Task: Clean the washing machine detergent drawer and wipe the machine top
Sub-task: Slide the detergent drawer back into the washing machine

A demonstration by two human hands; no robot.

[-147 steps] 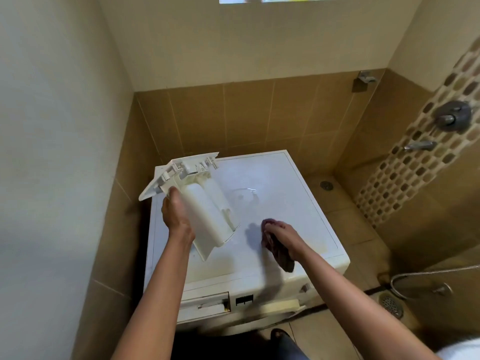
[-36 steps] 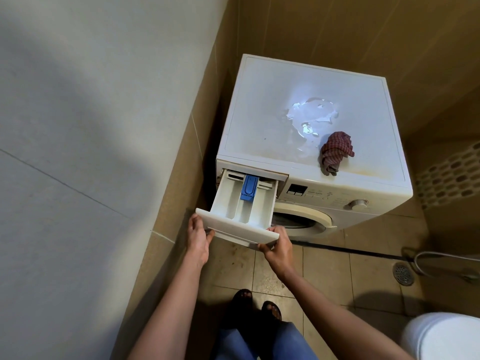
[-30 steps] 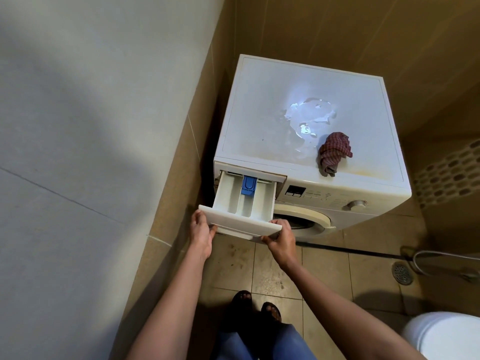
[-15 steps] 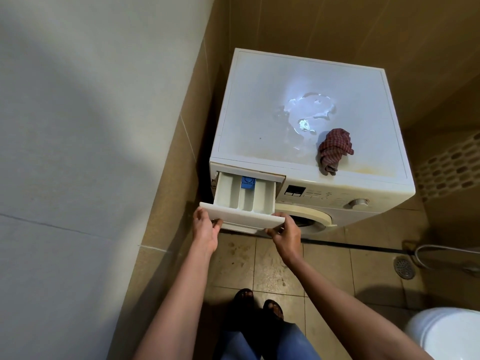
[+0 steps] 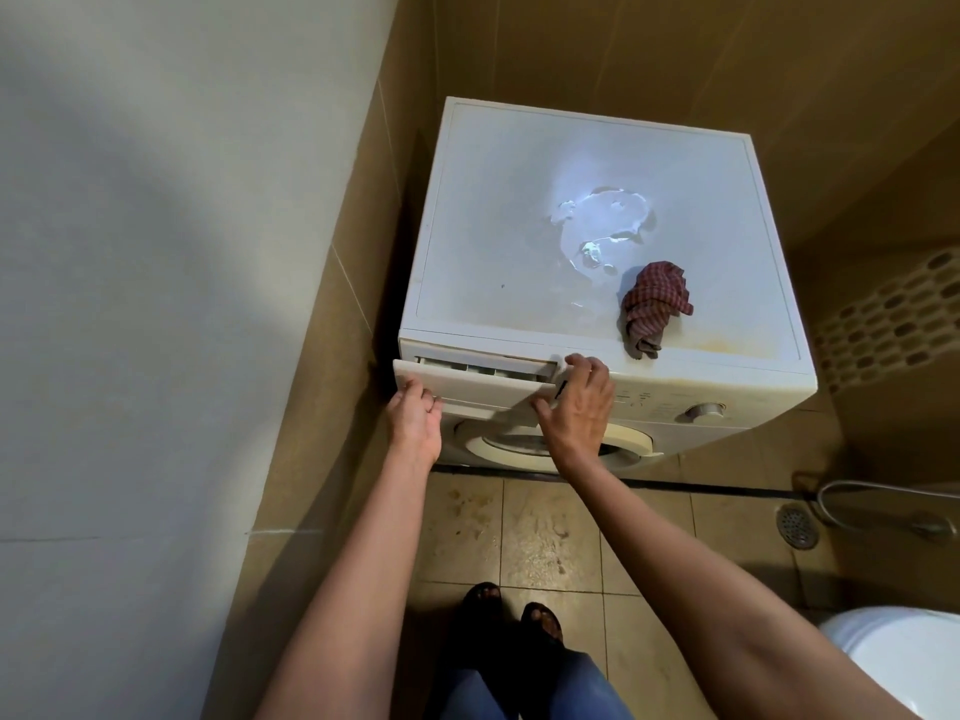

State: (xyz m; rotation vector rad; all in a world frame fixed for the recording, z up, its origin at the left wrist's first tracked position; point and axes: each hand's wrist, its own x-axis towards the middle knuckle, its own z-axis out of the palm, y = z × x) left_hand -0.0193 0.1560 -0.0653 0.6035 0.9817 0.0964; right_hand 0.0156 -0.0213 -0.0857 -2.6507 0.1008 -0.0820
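Detergent drawer [image 5: 475, 384], a white plastic tray with a flat front panel, is being held at both ends while sitting almost fully inside its slot at the upper left of the front of a white front-loading washing machine [image 5: 753, 392]; only a narrow strip of its compartments is showing behind the panel. The panel's left end is being gripped by the left hand [image 5: 415, 420], fingers curled against its lower edge, and the right end is being clasped by the right hand [image 5: 579, 402], fingers hooked over the top corner and thumb tucked beneath. The two hands are being separated by the length of the panel. On the flat white machine top [image 5: 493, 241], a crumpled red-checked cloth [image 5: 654, 304] is lying near the front edge, to the right of the detergent drawer and apart from both hands, and a shallow puddle of water [image 5: 602, 226] is glistening just behind it. A round control dial [image 5: 704, 410] is being seen at the right of the front, up and to the right of the cream-rimmed round door [image 5: 628, 441]. The machine is standing in a corner of brown-tiled walls [image 5: 675, 54]; on the tiled floor to its right, a round metal floor drain [image 5: 797, 527], a metal hose [image 5: 883, 493] and part of a white toilet [image 5: 914, 662] are being caught in view.
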